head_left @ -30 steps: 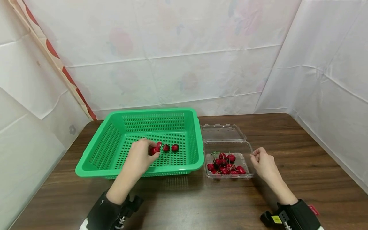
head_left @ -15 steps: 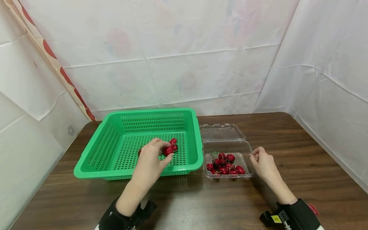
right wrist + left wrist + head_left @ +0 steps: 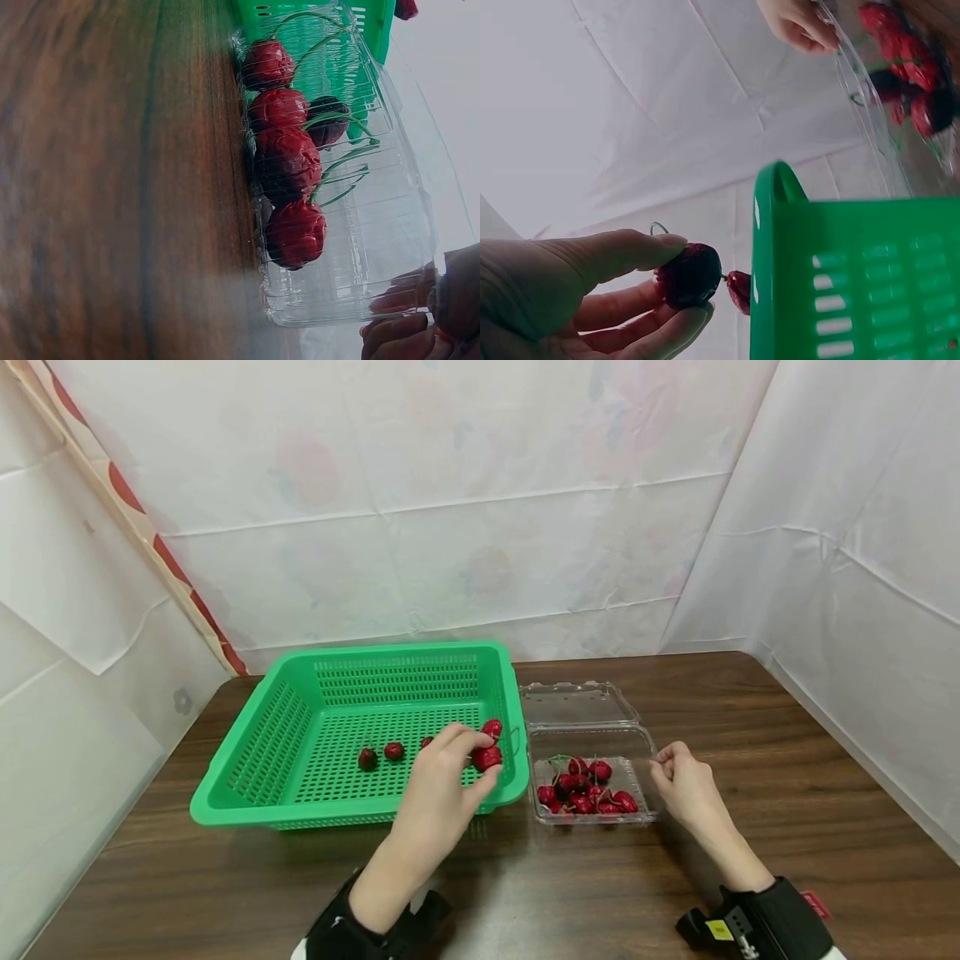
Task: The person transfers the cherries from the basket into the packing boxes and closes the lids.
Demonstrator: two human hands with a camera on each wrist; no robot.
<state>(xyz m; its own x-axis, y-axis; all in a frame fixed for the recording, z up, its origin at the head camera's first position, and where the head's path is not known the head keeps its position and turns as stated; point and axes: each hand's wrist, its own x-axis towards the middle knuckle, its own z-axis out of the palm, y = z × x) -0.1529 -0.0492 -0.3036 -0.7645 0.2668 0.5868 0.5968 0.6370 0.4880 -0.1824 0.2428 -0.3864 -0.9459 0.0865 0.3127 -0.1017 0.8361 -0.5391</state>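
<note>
Thumb and fingers of my left hand (image 3: 442,781) pinch a dark red cherry (image 3: 690,276), raised near the right end of the green basket (image 3: 255,817). A second cherry (image 3: 739,291) hangs close beside it, partly hidden by the basket rim in the left wrist view. Still on the basket floor lie a cherry (image 3: 367,759) and another cherry (image 3: 393,751), plus one partly behind my hand. My right hand (image 3: 690,789) grips the right rim of a clear plastic box (image 3: 645,752). Inside that box rests a pile of cherries (image 3: 581,789) with green stems.
The clear box's lid (image 3: 581,703) is folded back behind it, and the box stands right beside the basket. Both sit on a brown wooden table (image 3: 555,893). White sheets (image 3: 480,510) hang along the back and sides.
My left hand has moved right across the basket with the cherries, uncovering the ones lying on its floor. The right hand stays on the box rim.
</note>
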